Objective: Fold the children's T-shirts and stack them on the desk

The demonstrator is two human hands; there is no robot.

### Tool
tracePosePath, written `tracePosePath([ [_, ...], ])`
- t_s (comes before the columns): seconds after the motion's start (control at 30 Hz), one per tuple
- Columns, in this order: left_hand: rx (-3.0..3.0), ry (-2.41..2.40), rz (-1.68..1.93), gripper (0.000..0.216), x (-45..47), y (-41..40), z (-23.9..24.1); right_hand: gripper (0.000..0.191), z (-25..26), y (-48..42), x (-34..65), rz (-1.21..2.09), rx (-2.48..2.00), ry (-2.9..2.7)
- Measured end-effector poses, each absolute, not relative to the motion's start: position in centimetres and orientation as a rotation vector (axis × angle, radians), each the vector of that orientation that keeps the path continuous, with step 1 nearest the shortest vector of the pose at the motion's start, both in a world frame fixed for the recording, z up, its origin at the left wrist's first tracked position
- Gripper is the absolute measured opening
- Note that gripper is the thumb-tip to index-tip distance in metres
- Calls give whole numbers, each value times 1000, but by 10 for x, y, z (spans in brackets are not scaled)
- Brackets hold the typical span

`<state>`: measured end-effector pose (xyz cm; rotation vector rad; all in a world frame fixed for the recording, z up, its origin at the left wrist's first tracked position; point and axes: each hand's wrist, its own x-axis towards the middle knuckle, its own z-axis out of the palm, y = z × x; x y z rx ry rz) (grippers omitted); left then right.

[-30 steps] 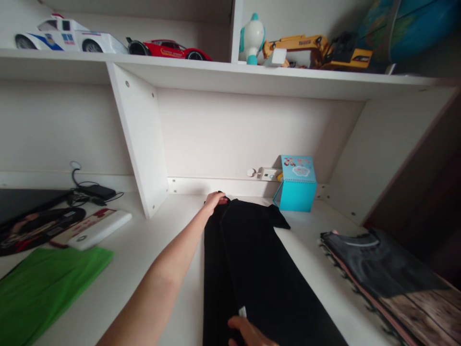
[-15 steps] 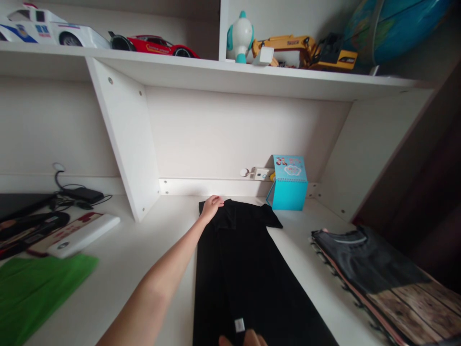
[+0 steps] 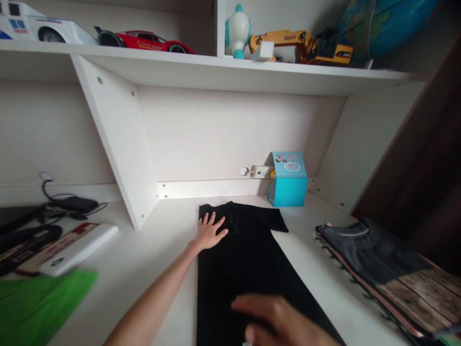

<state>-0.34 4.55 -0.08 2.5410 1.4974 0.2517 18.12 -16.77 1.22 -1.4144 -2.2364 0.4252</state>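
My left hand (image 3: 209, 235) is bare, with a slim thumb (image 3: 222, 234) and four slender, tapering fingers (image 3: 206, 219). Just behind that hand is a narrow wrist (image 3: 193, 247), then a bare forearm (image 3: 158, 298), smooth and plain, widening gradually away from the hand. My right hand (image 3: 281, 312) is bare too; it looks larger, and blur softens its outline, so its nails and knuckles are hard to make out.

Shelf (image 3: 317, 68): red car (image 3: 146, 41), toy excavator (image 3: 306, 47), globe (image 3: 391, 31). Below: blue calendar (image 3: 290, 191) beside socket (image 3: 262, 172). Left: adapter (image 3: 79, 204) with cables (image 3: 48, 211).
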Motion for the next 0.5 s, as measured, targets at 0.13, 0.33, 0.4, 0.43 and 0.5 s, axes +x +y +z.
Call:
tracePosePath([
  [0.13,2494,1470,338,63,-4,44,-1,37,52,-74,256,365,-2143,-1825],
  [0.33,2421,1319,536,54,-8,46,-6,31,37,3,305,381,-2468,-1417],
  [0.4,2396,1274,574,51,-8,45,-6,29,26,9,306,423,-2465,-1355],
  [0.43,2387,1257,590,49,-8,45,-5,29,22,10,305,435,-2438,-1341],
  [0.5,2371,1237,636,45,-8,44,-3,29,18,12,305,400,-2326,-1340],
])
